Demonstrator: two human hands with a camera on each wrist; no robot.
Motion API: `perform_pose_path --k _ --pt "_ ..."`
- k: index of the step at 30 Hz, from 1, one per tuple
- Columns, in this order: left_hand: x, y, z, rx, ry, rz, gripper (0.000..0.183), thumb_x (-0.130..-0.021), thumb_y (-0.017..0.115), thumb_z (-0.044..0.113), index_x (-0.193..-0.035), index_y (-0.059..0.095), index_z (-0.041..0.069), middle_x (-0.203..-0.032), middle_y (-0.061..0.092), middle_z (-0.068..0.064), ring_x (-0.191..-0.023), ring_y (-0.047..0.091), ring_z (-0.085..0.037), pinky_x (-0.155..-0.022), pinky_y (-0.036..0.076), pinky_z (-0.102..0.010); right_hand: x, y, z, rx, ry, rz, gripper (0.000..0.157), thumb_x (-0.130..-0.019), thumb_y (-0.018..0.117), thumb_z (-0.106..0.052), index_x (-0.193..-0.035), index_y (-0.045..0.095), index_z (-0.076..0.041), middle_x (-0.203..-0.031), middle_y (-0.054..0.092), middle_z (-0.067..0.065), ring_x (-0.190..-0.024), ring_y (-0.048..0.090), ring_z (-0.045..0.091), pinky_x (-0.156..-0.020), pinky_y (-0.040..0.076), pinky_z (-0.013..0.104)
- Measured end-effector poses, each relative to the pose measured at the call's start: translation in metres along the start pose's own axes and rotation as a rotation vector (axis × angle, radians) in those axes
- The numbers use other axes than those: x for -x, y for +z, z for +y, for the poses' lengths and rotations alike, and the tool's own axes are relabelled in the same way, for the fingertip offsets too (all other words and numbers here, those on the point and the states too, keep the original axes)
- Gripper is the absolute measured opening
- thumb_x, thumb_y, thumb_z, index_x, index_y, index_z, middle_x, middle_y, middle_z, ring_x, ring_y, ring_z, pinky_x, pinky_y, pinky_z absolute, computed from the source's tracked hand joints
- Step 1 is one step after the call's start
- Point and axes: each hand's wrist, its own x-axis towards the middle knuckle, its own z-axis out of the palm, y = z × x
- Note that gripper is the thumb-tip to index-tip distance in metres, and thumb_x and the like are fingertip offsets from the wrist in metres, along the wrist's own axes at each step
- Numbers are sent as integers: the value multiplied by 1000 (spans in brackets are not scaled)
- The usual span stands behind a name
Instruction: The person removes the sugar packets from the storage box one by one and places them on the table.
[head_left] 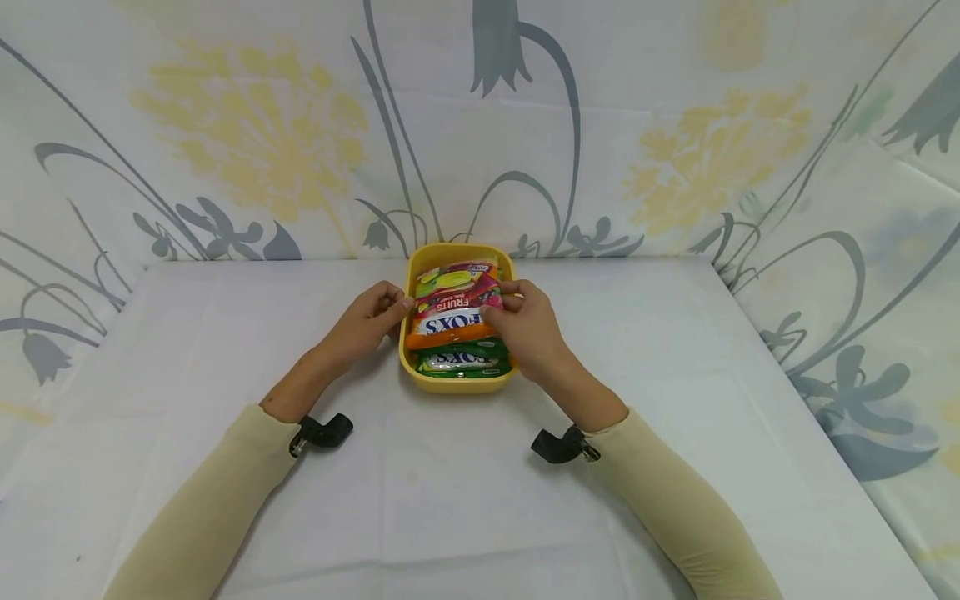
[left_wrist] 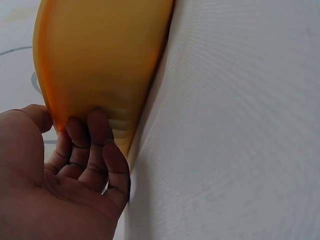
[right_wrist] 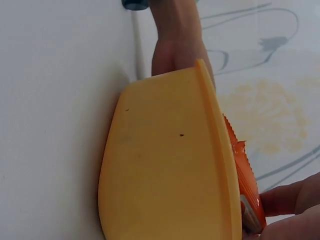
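A yellow plastic tub stands on the white-covered table, near its back edge. On top in it lies a red and orange FOX'S fruit candy packet, tilted and partly above the rim. Under that, a green FOX'S packet shows at the near end. My left hand holds the tub's left rim, thumb at the edge and fingers bent against the outer wall. At the right side, my right hand pinches the red and orange packet's edge, also seen in the right wrist view.
Behind the table hangs a white cloth printed with grey and yellow flowers, close to the tub's far end. A black wrist camera sits on the left sleeve, another black camera on the right one.
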Motion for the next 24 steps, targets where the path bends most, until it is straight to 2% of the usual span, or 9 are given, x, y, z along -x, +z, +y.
perform_pose_path --k 10,24 --pt "2 2 1 11 -7 14 29 -113 52 30 -116 53 1 -95 60 -8 -89 59 -25 -78 53 -26 -1 -16 -8 -114 83 31 50 -105 64 -4 -150 42 -3 -147 60 17 -131 62 32 -111 52 43" --pt "2 4 -1 -11 -43 13 32 -114 50 32 -116 54 0 -96 62 -9 -91 59 -24 -81 51 -28 -10 -54 -22 -163 42 42 55 -106 61 -3 -156 38 -1 -152 55 19 -131 62 33 -108 53 39"
